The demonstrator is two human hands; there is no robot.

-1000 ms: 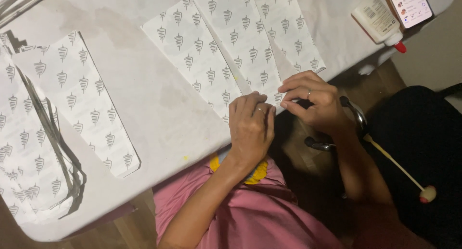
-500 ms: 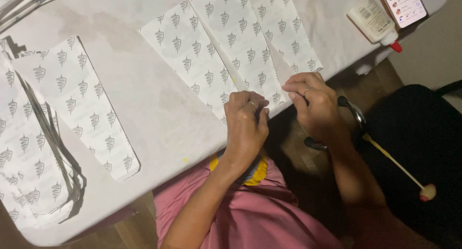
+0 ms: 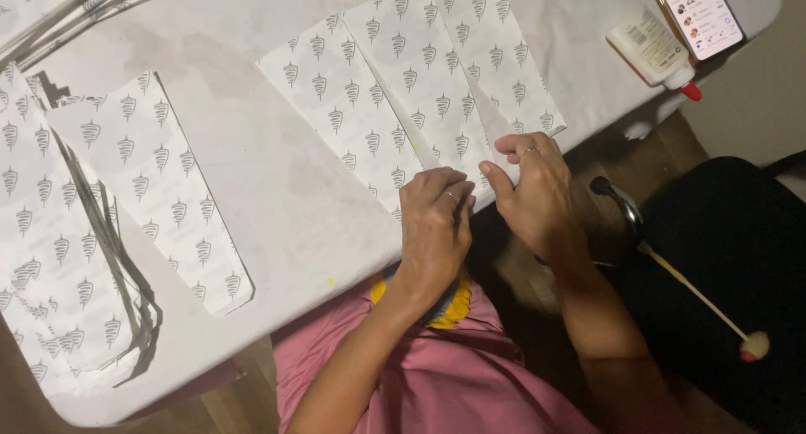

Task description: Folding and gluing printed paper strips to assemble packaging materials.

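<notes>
On the white table (image 3: 277, 190), a stack of finished white paper bags printed with small grey tree-like marks (image 3: 75, 232) lies at the far left edge, one loose bag angled beside it, and a few folded strips sit at the top left corner. A white glue bottle with a red cap (image 3: 653, 49) lies near the table's upper right corner, touching a smartphone with a lit screen (image 3: 699, 14). Off the table edge, a thin wooden stick with a pale round tip (image 3: 705, 304) juts out beside a black chair. The flat printed paper sheet (image 3: 411, 90) being worked spreads across the table's middle, its near edge at the table rim. The left hand (image 3: 437, 224) presses fingers curled down on that edge, and the right hand (image 3: 537, 190) pinches its corner between thumb and fingers.
</notes>
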